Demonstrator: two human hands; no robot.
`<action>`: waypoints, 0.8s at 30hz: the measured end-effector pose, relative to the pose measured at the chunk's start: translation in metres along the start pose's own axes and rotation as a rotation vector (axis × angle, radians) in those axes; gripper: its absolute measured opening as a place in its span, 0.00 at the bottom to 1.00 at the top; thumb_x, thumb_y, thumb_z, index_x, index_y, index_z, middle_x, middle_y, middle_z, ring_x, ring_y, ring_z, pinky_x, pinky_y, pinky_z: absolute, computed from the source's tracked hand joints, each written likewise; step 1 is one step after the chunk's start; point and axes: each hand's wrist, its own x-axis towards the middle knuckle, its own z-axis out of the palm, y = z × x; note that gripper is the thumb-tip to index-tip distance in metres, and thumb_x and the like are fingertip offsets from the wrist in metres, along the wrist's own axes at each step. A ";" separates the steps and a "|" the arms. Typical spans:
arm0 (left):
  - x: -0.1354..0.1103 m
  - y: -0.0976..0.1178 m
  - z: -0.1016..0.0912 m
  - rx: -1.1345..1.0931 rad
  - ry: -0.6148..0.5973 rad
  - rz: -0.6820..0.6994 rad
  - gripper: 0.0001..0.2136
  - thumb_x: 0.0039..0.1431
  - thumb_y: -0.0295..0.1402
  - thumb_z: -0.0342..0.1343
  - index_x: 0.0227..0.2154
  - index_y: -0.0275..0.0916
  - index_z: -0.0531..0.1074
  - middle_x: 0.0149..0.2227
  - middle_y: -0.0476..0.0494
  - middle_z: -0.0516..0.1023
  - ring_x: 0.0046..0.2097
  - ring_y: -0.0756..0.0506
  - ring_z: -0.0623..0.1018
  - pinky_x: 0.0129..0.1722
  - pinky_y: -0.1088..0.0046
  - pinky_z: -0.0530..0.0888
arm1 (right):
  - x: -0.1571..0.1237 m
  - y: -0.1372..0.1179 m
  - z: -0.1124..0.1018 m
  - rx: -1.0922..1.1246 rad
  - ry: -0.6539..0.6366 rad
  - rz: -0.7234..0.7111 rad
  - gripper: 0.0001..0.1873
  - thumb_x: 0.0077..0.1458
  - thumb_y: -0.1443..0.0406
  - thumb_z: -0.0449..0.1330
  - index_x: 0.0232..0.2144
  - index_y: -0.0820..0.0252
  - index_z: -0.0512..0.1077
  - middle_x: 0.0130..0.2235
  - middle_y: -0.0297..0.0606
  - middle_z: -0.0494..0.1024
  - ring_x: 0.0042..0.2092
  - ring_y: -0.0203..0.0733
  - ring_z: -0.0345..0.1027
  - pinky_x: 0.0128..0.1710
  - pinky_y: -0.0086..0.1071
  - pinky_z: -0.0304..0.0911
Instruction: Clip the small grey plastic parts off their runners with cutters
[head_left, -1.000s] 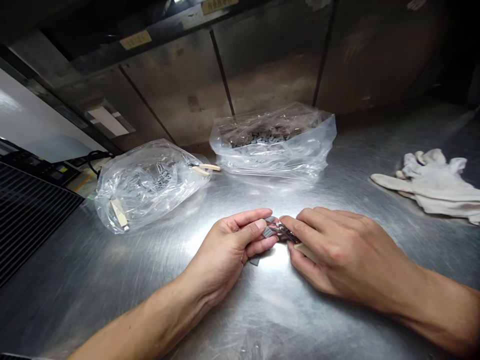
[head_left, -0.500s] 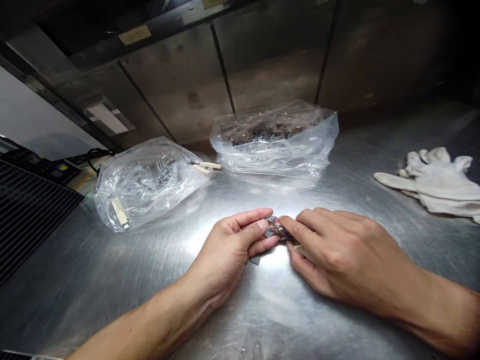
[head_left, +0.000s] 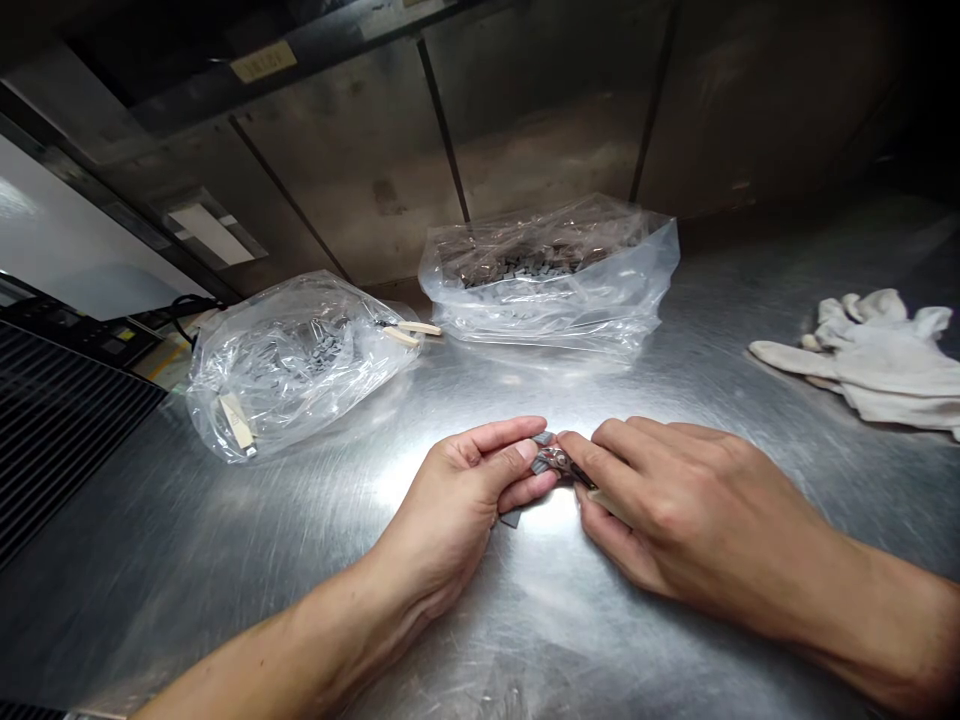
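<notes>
Little has moved since the earlier frame: the view has tipped slightly, so the background sits a touch higher, while the left hand (head_left: pixel 442 500) and right hand (head_left: pixel 690 510) keep nearly the same place. Both work directly in front of a clear plastic bag (head_left: pixel 547 285) on the steel counter (head_left: pixel 225 560). The left hand's grip is closed, pinching dark grey chips (head_left: pixel 541 462) between thumb and fingers, with one further chip (head_left: pixel 511 518) showing beneath it. The right hand's grip is closed on a cream-handled tool (head_left: pixel 611 507), whose long axis slants from lower right up to a metal tip (head_left: pixel 561 460) that appears to touch the chips. A second bag (head_left: pixel 296 370) lies left of the clear plastic bag, and a white cotton glove (head_left: pixel 870 360) lies right of it.
</notes>
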 end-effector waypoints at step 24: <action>0.000 -0.013 -0.003 0.083 0.012 0.094 0.11 0.63 0.25 0.61 0.48 0.35 0.80 0.43 0.38 0.86 0.38 0.50 0.85 0.44 0.79 0.80 | -0.002 -0.008 0.001 0.051 -0.064 0.054 0.13 0.62 0.68 0.52 0.46 0.62 0.73 0.32 0.35 0.70 0.29 0.43 0.68 0.28 0.40 0.57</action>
